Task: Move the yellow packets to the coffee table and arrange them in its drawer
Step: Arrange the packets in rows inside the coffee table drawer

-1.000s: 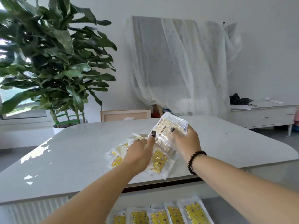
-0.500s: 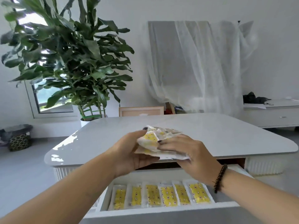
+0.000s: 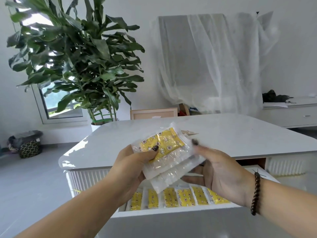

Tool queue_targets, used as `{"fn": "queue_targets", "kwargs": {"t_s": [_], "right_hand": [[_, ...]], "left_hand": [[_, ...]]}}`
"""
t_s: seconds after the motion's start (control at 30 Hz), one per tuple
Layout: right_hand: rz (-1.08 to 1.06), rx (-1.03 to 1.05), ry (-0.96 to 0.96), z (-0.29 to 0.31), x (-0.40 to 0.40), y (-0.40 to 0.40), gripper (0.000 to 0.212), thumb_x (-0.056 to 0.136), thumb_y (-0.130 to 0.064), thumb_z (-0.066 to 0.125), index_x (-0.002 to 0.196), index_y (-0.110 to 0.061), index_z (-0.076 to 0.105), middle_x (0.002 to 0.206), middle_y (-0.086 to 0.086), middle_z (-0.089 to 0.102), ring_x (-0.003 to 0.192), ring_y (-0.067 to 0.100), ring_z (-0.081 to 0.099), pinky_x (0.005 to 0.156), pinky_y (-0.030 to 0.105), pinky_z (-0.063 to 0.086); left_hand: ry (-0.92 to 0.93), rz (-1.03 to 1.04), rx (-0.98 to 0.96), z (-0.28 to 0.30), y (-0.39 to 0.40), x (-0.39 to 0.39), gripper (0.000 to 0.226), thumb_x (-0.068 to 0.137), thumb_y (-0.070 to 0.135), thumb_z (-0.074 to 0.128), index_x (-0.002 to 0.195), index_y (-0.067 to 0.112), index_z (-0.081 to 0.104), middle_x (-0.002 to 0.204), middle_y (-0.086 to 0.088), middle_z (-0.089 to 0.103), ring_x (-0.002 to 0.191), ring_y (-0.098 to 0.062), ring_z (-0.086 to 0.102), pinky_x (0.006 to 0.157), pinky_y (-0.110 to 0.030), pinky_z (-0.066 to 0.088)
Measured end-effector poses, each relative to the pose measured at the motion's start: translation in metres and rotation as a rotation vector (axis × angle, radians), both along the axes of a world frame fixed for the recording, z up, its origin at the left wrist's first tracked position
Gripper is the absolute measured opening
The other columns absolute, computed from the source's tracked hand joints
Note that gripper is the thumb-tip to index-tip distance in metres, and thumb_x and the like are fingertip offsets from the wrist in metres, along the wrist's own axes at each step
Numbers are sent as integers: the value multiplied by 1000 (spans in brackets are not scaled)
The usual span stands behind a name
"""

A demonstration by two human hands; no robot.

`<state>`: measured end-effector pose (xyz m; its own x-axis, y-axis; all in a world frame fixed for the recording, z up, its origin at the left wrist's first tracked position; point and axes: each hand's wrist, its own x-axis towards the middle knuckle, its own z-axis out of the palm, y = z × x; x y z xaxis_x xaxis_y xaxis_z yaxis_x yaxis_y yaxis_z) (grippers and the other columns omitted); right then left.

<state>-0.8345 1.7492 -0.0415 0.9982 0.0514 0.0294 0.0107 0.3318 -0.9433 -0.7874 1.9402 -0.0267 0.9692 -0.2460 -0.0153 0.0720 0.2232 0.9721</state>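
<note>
A stack of yellow packets [image 3: 164,148] in clear wrap is held in the air over the open drawer [image 3: 171,211] of the white coffee table [image 3: 240,134]. My left hand [image 3: 132,167] grips the stack from the left, thumb on the top packet. My right hand [image 3: 221,174] supports the stack from below and on the right, fingers blurred. Inside the drawer, several yellow packets [image 3: 180,197] lie side by side in a row. One small packet [image 3: 189,132] lies on the tabletop behind the stack.
A large potted plant [image 3: 77,66] stands behind the table's left corner. A wooden frame [image 3: 153,113] leans behind the table. A draped white cloth [image 3: 214,62] hangs at the back. A low white cabinet [image 3: 291,114] stands at right; a basket [image 3: 30,148] on the floor at left.
Both hands gathered the packets off the tabletop and lifted them as a stack above the drawer. The view pulled back and the open drawer came into sight.
</note>
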Motion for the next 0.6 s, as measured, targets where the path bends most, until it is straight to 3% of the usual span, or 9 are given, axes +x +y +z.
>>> {"fn": "queue_targets", "kwargs": {"t_s": [0.1, 0.23, 0.37, 0.47, 0.6], "right_hand": [[-108, -188, -22, -6, -1, 8, 19, 83, -2, 67, 101, -4, 67, 96, 15, 74, 80, 26, 71, 63, 32, 61], [-146, -394, -72, -8, -2, 7, 16, 80, -6, 72, 96, -8, 71, 92, 10, 76, 83, 29, 72, 70, 38, 60], [-134, -488, -78, -2, -3, 3, 19, 76, -8, 75, 95, -7, 72, 92, 11, 75, 87, 31, 72, 79, 44, 59], [-105, -519, -48, 1, -4, -4, 23, 74, -9, 77, 96, -4, 72, 93, 11, 75, 90, 31, 72, 84, 44, 57], [-26, -584, -7, 1, -5, -9, 33, 66, -14, 80, 96, -4, 73, 93, 11, 75, 89, 28, 72, 82, 39, 58]], "left_hand": [[-79, -75, 178, 0, 2, 0, 21, 85, -3, 64, 105, 3, 64, 91, -14, 76, 83, -32, 74, 73, -41, 61], [-212, -154, 468, 6, 13, 6, 31, 74, 12, 80, 102, 9, 68, 86, -5, 77, 78, -23, 75, 67, -31, 59], [-226, -219, 526, 7, 18, 9, 47, 58, 24, 83, 101, 10, 70, 86, -5, 77, 77, -22, 75, 65, -28, 60], [-257, -267, 541, 7, 20, 11, 46, 58, 22, 82, 101, 8, 73, 89, -7, 77, 78, -23, 75, 61, -24, 58], [-261, -357, 619, 1, 18, 10, 37, 69, 20, 79, 103, 12, 68, 95, -5, 77, 87, -22, 74, 78, -34, 60]]}}
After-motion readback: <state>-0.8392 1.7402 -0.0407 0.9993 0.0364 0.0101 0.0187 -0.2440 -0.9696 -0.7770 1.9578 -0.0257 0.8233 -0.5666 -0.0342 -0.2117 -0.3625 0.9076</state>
